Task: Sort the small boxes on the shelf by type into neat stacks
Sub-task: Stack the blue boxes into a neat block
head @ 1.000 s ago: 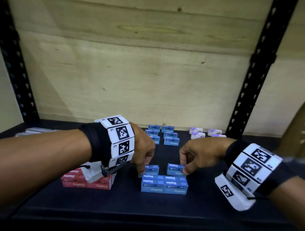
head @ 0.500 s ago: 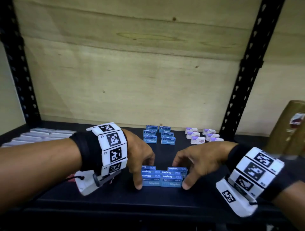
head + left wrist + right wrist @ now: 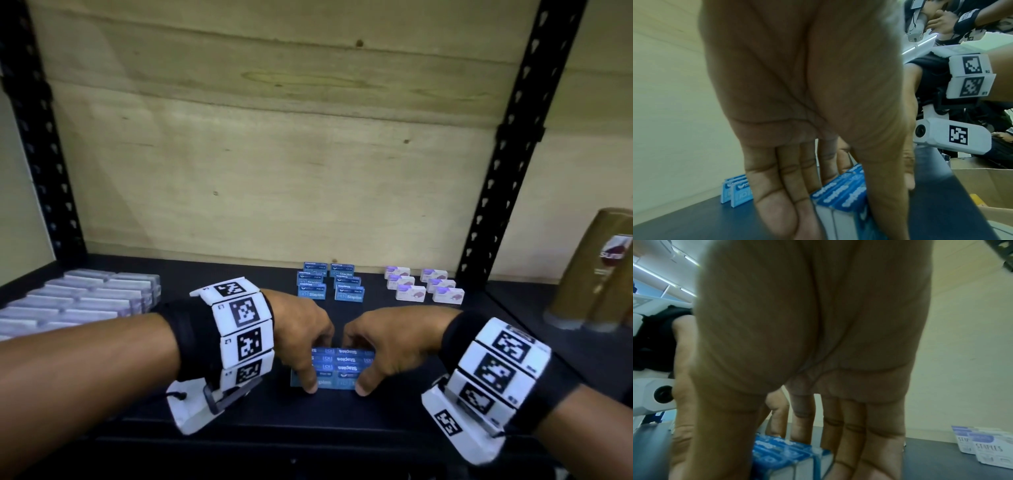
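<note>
A tight block of blue staples boxes [image 3: 337,368] lies at the front centre of the black shelf [image 3: 394,421]. My left hand [image 3: 308,363] pinches its left part, thumb on the front face and fingers curled over the back. My right hand [image 3: 368,368] grips the right part the same way. In the left wrist view my fingers [image 3: 777,194] reach down behind the blue boxes [image 3: 844,194]. The right wrist view shows my fingers [image 3: 869,443] behind the blue boxes [image 3: 781,452]. Further back, blue boxes [image 3: 330,282] stand in two short rows.
White and purple staples boxes [image 3: 424,284] stand in two rows at the back right. Several clear flat cases [image 3: 85,298] lie at the left. A gold cylinder [image 3: 603,270] stands beyond the right post [image 3: 507,144]. The plywood back wall is close behind.
A second ago each hand set a single blue box on the block. Both hands have since closed in from the sides and now squeeze the block, thumbs at the front.
</note>
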Available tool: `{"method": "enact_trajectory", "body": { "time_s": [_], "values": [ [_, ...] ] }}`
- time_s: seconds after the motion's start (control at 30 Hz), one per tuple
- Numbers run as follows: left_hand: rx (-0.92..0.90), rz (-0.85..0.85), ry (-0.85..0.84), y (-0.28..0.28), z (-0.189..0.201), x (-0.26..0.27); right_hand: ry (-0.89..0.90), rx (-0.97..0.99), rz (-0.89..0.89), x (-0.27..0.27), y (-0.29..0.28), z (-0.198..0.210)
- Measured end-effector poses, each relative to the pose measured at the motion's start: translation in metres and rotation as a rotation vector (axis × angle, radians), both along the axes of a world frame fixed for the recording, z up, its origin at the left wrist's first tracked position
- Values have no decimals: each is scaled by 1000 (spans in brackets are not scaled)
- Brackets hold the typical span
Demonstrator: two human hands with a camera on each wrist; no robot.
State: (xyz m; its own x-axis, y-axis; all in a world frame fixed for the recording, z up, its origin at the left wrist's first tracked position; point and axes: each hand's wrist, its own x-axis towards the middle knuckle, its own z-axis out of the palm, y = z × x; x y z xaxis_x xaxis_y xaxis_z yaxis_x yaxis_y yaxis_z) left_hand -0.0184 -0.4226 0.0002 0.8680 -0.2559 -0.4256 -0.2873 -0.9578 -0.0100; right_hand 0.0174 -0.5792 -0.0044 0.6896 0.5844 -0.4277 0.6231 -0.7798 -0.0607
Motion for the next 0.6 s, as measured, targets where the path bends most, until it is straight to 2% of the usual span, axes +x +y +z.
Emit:
{"method": "enact_trajectory", "body": {
  "time_s": [0.17, 0.3, 0.4, 0.6],
  "values": [
    [-15, 14, 79, 4, 3, 6, 36, 0, 3, 2, -2, 6],
    [-32, 19, 94, 14, 20, 16, 97, 69, -30, 17, -10, 19],
    [-56, 58, 38, 24, 34, 31, 37, 122, -83, 42, -13, 24],
    [-24, 90, -192, 39, 39, 77, -172, 189, -149, 94, -7, 21]
  ]
}}
